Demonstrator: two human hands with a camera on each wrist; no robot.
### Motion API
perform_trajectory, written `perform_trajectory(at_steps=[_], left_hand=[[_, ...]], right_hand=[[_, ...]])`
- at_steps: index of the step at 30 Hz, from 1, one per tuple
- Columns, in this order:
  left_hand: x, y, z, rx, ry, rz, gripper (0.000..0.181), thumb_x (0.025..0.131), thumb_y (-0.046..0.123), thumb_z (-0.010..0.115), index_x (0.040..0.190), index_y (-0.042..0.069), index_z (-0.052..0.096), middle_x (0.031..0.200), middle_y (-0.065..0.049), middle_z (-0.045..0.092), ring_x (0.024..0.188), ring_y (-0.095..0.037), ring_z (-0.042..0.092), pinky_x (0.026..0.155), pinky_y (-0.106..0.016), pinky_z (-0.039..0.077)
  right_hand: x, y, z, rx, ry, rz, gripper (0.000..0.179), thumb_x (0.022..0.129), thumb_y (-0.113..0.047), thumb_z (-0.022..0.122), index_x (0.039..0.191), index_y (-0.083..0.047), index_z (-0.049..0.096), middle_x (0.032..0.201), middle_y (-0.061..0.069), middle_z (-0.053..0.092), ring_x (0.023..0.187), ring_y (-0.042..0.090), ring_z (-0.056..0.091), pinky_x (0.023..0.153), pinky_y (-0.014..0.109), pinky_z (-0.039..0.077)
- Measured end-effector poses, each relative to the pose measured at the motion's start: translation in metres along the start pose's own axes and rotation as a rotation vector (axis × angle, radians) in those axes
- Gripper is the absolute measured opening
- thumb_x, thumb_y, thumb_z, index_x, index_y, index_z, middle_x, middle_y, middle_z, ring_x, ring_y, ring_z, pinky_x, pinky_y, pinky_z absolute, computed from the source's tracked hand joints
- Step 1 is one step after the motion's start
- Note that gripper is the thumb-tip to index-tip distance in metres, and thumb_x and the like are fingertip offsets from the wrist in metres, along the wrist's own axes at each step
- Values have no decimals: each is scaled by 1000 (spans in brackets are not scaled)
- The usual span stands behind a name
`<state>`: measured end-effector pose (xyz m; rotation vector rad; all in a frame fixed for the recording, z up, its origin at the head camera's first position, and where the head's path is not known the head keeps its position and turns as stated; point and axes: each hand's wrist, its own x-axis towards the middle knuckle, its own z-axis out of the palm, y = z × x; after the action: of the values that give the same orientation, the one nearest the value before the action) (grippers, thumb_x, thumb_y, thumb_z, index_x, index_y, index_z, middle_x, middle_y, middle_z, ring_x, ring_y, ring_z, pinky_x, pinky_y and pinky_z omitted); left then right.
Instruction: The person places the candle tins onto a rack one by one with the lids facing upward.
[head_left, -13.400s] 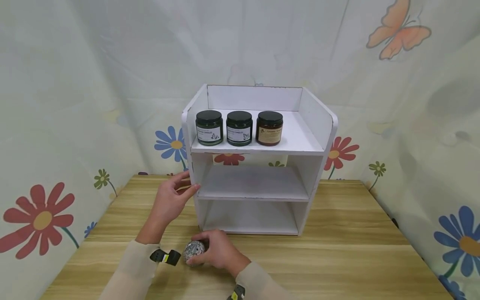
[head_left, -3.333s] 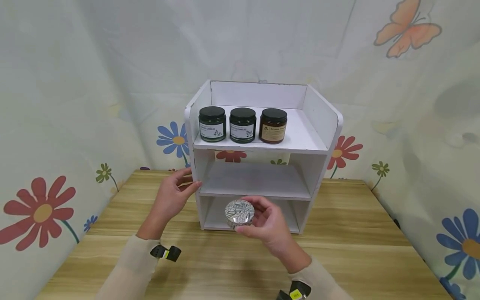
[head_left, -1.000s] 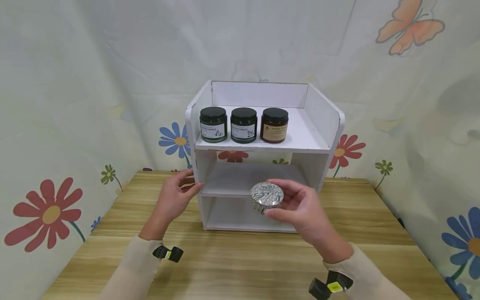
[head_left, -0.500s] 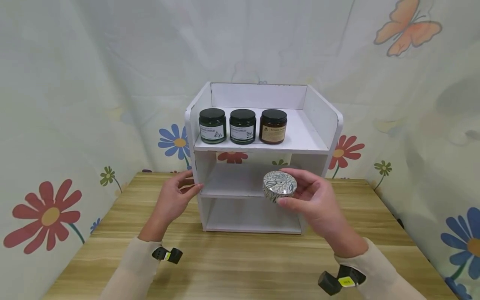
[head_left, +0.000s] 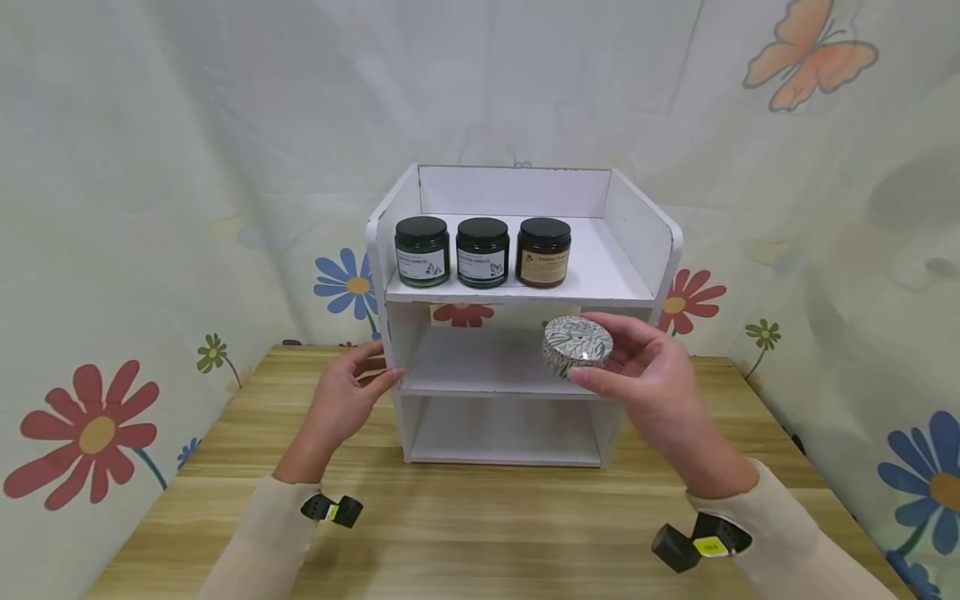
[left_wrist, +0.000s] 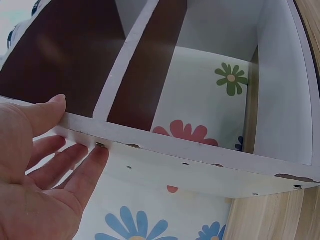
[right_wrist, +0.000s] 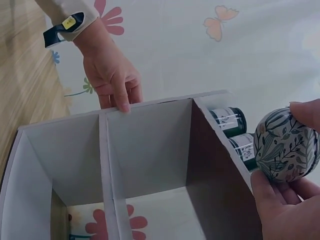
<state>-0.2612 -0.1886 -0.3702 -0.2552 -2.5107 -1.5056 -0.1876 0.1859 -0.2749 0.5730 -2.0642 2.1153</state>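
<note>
My right hand point(head_left: 663, 392) pinches a round lidded tin point(head_left: 576, 343) with a leafy blue-grey pattern, thumb in front and fingers behind. The tin is in the air before the right part of the middle shelf, its lid facing up toward the head camera. In the right wrist view the patterned tin point(right_wrist: 285, 145) overlaps the green jars. My left hand point(head_left: 345, 400) holds the left side panel of the white shelf unit point(head_left: 517, 300). In the left wrist view, the thumb lies at the panel's front edge and the fingertips point(left_wrist: 95, 160) touch its outer face.
On the top shelf stand two green candle jars point(head_left: 422, 252) point(head_left: 482, 252) and an amber jar point(head_left: 543, 252), all black-lidded, in a row from the left. The unit rests on a wooden table point(head_left: 465, 533). Behind it hangs a flowered curtain point(head_left: 225, 150).
My right hand took the tin from the table at front left, lifted it and carried it rightward; over the last second it rose further up and right. My left hand stays on the panel.
</note>
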Motion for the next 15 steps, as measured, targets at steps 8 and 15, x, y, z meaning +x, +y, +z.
perform_trajectory(at_steps=[8,15], left_hand=[[-1,0,0,2,-3,5,57,98,29,72,150,17,53,147,-11,56,134,-36,57,109,-48,51],[0,1,0,1,-8,4,57,97,29,72,150,16,53,147,-12,56,133,-36,58,109,-48,51]], right_hand=[[7,-6,-7,-82,16,-41,56,84,1,82,136,-2,61,124,5,68,106,15,69,93,21,59],[12,-12,-12,-56,47,-58,58,82,5,82,136,-1,61,120,5,68,103,12,70,92,21,59]])
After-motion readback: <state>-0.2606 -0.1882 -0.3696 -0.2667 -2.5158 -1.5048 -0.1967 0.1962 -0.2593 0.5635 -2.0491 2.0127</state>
